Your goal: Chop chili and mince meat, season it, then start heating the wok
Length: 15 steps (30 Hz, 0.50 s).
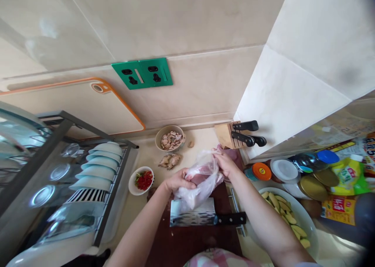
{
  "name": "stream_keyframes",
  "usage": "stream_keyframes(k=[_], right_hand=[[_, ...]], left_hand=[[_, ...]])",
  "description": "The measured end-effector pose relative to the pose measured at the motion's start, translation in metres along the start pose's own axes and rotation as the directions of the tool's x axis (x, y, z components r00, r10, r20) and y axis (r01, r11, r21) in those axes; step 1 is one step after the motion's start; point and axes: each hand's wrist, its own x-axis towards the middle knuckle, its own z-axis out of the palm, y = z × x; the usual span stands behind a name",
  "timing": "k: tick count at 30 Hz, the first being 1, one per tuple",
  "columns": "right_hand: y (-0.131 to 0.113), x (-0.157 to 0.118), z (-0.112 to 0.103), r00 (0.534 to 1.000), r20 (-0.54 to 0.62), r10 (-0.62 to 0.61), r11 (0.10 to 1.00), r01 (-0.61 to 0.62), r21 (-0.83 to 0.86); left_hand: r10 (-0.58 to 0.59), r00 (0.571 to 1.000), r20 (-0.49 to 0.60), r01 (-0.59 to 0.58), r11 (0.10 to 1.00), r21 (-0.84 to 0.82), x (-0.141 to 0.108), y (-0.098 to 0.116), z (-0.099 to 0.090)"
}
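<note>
A clear plastic bag [202,177] with pink meat inside is held between both hands above a dark red cutting board [187,241]. My left hand [180,180] grips the bag's left side, thumb across the plastic. My right hand [223,162] is closed on the bag's upper right edge. Beneath the bag a cleaver [195,217] lies flat on the board, its black handle pointing right. Behind the right hand, more reddish meat [234,156] shows in part near the knife block.
Left of the board stand a bowl of chopped red peppers [144,180], ginger [170,161] and a colander [170,138] of sliced pieces. A dish rack [113,196] is at left. Right are a knife block [227,135], jars [259,171] and a plate of green slices [311,235].
</note>
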Motion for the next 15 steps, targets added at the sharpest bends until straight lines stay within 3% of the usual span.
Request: stream_keyframes(k=[2,4,8,11,15], right_hand=[[-0.01,-0.019,0.004,0.999,0.024,-0.032,0.995,0.034,-0.091],[-0.018,-0.04,0.008,0.99,0.14,0.022,0.982,0.005,-0.19],[-0.022,-0.078,0.013,0.879,0.439,0.187,0.959,-0.066,-0.277],[-0.018,-0.097,0.018,0.83,0.525,0.19,0.982,-0.151,-0.116],[-0.007,-0.106,0.026,0.872,0.459,0.17,0.942,-0.281,0.184]], left_hand=[[0.119,0.991,-0.061,-0.128,0.975,-0.179,-0.017,-0.019,0.015],[0.204,0.962,-0.182,-0.251,0.92,-0.3,-0.031,-0.042,0.029],[0.201,0.886,-0.418,-0.373,0.845,-0.383,-0.052,-0.087,0.045],[0.157,0.855,-0.494,-0.368,0.855,-0.365,-0.065,-0.114,0.054],[0.135,0.873,-0.469,-0.288,0.919,-0.271,-0.071,-0.141,0.065]])
